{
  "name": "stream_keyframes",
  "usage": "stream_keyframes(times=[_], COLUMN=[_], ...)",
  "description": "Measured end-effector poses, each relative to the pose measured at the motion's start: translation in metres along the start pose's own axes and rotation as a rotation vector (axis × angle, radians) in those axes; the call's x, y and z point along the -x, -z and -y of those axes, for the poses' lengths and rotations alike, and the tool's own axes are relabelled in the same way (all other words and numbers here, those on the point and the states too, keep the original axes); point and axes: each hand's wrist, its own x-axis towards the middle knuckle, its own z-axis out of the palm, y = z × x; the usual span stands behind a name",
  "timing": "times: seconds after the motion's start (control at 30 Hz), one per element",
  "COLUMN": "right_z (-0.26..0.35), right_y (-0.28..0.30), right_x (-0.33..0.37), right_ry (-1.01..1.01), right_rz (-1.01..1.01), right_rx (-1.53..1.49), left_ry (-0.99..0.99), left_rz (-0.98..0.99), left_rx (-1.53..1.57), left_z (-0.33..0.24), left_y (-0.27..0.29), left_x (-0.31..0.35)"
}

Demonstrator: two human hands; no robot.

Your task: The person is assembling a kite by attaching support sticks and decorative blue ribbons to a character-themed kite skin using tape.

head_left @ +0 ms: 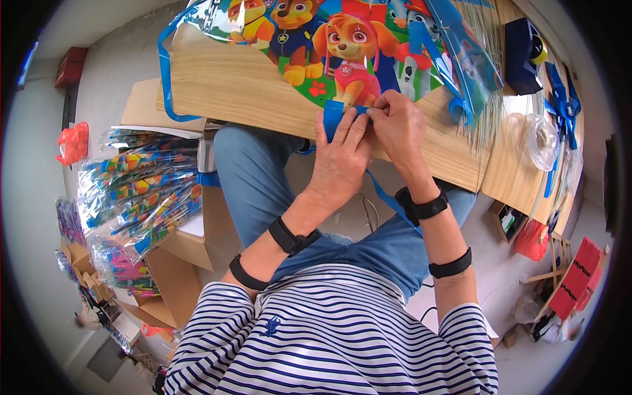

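A plastic kite (pixel 352 56) printed with cartoon dogs lies on the wooden table in front of me, its pointed near end at the table's edge. A blue ribbon (pixel 333 117) crosses that end. My left hand (pixel 339 158) presses on the ribbon, which shows between its thumb and forefinger. Close beside it, my right hand (pixel 401 128) is closed in a pinch at the ribbon's right part; the fingertips partly hide what is gripped. More blue ribbon hangs below the table edge towards my lap.
Thin rods (pixel 484 122) lie in a bundle at right. Beyond them are a dark blue tape dispenser (pixel 520 56), a clear tape roll (pixel 541 135) and blue ribbons (pixel 561 99). On my left, a cardboard box (pixel 172 276) stands beside stacked wrapped kites (pixel 141 191). The table's front edge (pixel 263 117) crosses above my knees.
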Motion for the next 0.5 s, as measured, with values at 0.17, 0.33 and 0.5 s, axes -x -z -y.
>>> stream_keyframes(times=[0.17, 0.33, 0.5], right_z=[-0.0060, -0.0004, -0.0014], right_y=[-0.0041, -0.0009, -0.0009], right_x=[-0.0006, -0.0008, -0.0007], right_ry=[0.072, -0.011, -0.013], right_rz=[-0.083, 0.010, 0.013], right_rx=[0.032, 0.016, 0.018], left_ry=[-0.026, -0.025, -0.015], left_rz=[-0.004, -0.021, 0.016], left_rx=[-0.103, -0.144, -0.134], left_z=[-0.0021, -0.0042, -0.0058], left_y=[0.0015, -0.0005, 0.0011], left_x=[-0.0004, 0.0017, 0.0041])
